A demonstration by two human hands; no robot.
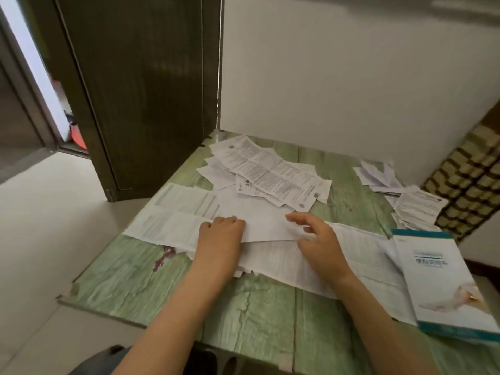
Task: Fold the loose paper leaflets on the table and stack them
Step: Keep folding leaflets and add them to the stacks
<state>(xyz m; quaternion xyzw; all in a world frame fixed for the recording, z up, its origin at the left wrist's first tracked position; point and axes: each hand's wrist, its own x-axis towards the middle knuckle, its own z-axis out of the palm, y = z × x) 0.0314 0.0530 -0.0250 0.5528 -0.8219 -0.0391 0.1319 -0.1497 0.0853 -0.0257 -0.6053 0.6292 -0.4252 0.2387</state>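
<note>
The long leaflet (173, 220) was stretched right across the middle of the table (259, 307), from the left edge nearly to the right one, with a blank white sheet (265, 226) lying over its middle. The left hand (220, 234) sat knuckles-up at that sheet's left end with its fingers curled under. Honestly couldn't tell if it was pinching paper or just pressing down. The right hand (316, 239) was at the sheet's right end, fingers loose and spread, tips on the paper, not gripping anything. The other loose leaflets (265, 174) were in a messy heap by the far edge, nearer the far left corner. A smaller bunch (378, 174) sat near the far right corner, with one more printed leaflet (416, 207) just in front of it. A teal-edged booklet (438, 280) lay at the right edge, over the long leaflet's end.
</note>
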